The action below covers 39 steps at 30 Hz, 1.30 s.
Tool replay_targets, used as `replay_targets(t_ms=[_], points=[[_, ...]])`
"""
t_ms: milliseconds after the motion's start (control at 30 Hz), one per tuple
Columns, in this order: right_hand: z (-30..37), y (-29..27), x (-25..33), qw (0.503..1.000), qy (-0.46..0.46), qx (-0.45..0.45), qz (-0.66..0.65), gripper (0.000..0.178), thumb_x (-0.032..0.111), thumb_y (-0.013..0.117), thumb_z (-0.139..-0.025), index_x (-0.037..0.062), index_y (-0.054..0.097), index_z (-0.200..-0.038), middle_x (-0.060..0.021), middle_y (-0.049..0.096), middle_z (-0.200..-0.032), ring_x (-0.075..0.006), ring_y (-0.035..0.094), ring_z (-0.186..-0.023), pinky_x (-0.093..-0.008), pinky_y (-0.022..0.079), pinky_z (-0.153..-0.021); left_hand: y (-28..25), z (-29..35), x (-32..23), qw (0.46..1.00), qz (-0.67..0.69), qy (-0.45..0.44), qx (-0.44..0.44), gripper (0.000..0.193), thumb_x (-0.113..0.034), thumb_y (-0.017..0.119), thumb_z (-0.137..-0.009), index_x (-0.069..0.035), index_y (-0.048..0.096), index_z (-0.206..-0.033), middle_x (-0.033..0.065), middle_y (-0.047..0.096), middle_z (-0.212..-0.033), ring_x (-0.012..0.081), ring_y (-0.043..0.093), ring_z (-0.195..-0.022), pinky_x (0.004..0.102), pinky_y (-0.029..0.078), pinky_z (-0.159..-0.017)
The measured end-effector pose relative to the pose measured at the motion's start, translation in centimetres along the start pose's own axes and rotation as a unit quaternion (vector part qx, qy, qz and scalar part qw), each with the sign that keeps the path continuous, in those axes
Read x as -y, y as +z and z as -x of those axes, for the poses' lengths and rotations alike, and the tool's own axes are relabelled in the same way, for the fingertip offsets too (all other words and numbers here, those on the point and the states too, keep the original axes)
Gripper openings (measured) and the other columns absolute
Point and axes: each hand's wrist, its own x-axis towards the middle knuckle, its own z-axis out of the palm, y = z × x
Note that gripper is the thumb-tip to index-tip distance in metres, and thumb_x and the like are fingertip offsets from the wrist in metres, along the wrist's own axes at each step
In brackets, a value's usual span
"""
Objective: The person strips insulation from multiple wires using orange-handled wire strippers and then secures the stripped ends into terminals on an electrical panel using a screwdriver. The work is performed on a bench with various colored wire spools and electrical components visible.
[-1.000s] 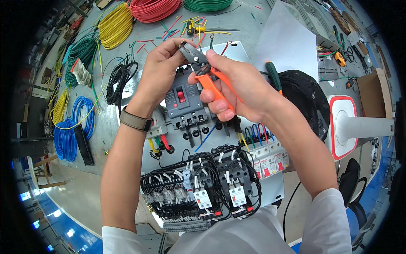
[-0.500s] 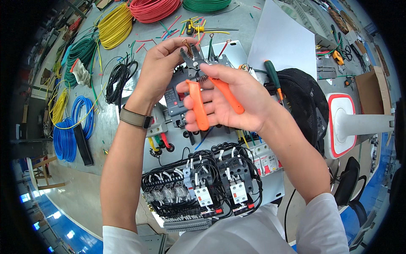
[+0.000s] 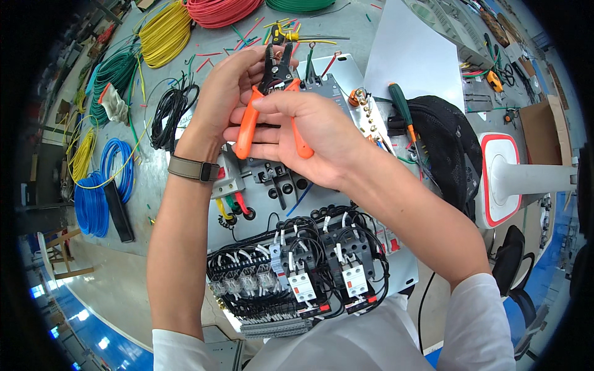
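Orange-handled wire strippers [image 3: 276,79] lie in my right hand [image 3: 309,127], thumb over one handle and fingers behind, with the handles spread. Their black jaws point away from me, on either side of a small bare copper loop at the end of a wire [image 3: 278,55]. My left hand [image 3: 230,83] is curled just behind and left of the jaws, at this wire; its fingertips are partly hidden by the tool. Below both hands is a metal mounting plate [image 3: 266,201] with a dark grey breaker [image 3: 328,86], from which a green wire and a red wire with looped ends stand up.
Contactors [image 3: 354,281] and black wiring fill the near panel. A green-handled screwdriver [image 3: 401,105] and a black mesh bag [image 3: 442,142] lie on the right. Yellow [image 3: 164,37], red [image 3: 224,12] and blue wire coils [image 3: 93,207] sit far and left, near scattered wire offcuts.
My right hand and the wire strippers have moved left and slightly away from me. The tool has turned more upright, its jaws now around the copper loop. My left hand has opened its curl somewhat.
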Motion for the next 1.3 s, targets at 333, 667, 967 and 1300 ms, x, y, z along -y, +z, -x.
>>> replay_targets(t_ms=[333,667,967,1300], points=[[-0.5,-0.4,-0.9,0.999,-0.039,0.01,0.0,0.034,0.019,0.056,-0.107,-0.0082,0.06,-0.128,-0.023,0.067,-0.127,-0.0349,0.07,-0.117,-0.051,0.056,-0.108,-1.1,-0.5,0.3,0.999,-0.03,-0.002,0.028,0.034,-0.026,0.06,-0.107,0.004,0.073,-0.113,0.0068,0.074,-0.092,0.0102,0.068,-0.076,0.0258,0.058,-0.068],[-1.0,-0.7,-1.3,0.998,-0.047,0.037,-0.034,0.037,0.022,0.057,-0.108,-0.0066,0.058,-0.132,-0.0231,0.065,-0.129,-0.0362,0.069,-0.118,-0.0514,0.055,-0.109,-1.5,-1.0,0.5,0.998,-0.044,0.01,0.047,0.039,-0.03,0.061,-0.106,0.005,0.073,-0.115,0.0115,0.076,-0.099,0.0153,0.073,-0.081,0.0296,0.061,-0.074],[-1.1,-0.8,-1.5,0.994,-0.058,0.064,-0.072,0.026,0.018,0.056,-0.108,-0.0018,0.059,-0.125,-0.0172,0.068,-0.121,-0.0307,0.072,-0.109,-0.0508,0.06,-0.099,-1.7,-1.1,0.0,0.996,-0.066,0.001,0.067,0.041,-0.033,0.062,-0.105,0.005,0.073,-0.117,0.0116,0.076,-0.098,0.0152,0.072,-0.082,0.0295,0.06,-0.075],[-1.2,-1.0,-2.0,0.991,-0.078,0.07,-0.08,0.029,0.022,0.058,-0.109,-0.0016,0.061,-0.126,-0.0181,0.067,-0.125,-0.0323,0.071,-0.115,-0.0496,0.058,-0.102,0.1,-0.2,-1.2,0.994,-0.102,-0.017,0.044,0.047,-0.039,0.063,-0.104,0.005,0.075,-0.118,0.0073,0.073,-0.087,0.0104,0.066,-0.074,0.0244,0.054,-0.069]])
